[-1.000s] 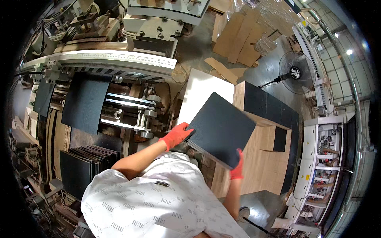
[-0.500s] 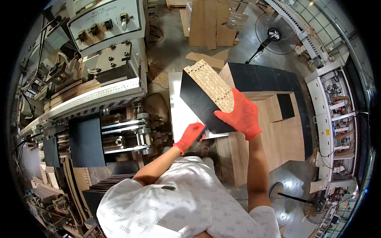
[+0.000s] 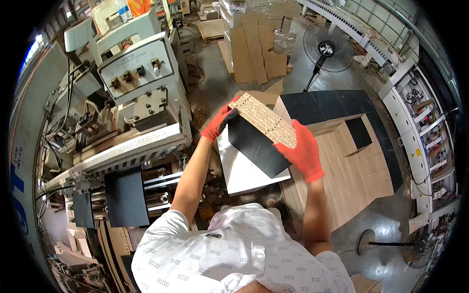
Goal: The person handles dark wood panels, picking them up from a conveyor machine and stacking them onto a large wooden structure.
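Note:
A stack of black boards [image 3: 256, 146], with raw chipboard edges [image 3: 266, 118] and rows of drilled holes facing up, is tilted between my two hands. My left hand [image 3: 218, 123], in a red glove, is closed at the stack's far left end. A small dark thing shows at its fingertips, and I cannot make out what it is. My right hand [image 3: 304, 152], also red-gloved, is wrapped round the near right end, thumb over the black face. Beneath the stack is a white surface [image 3: 237, 171].
Wood-grain and black boards [image 3: 337, 190] are piled at the right. At the left stands a machine with a control box [image 3: 137, 66] and rails carrying a black panel [image 3: 126, 198]. A standing fan [image 3: 326, 49] and wrapped cardboard [image 3: 254, 49] are farther back.
My left hand has moved up and away from my body, from below the stack to its far left end. My right hand keeps its hold. The whole view has shifted slightly.

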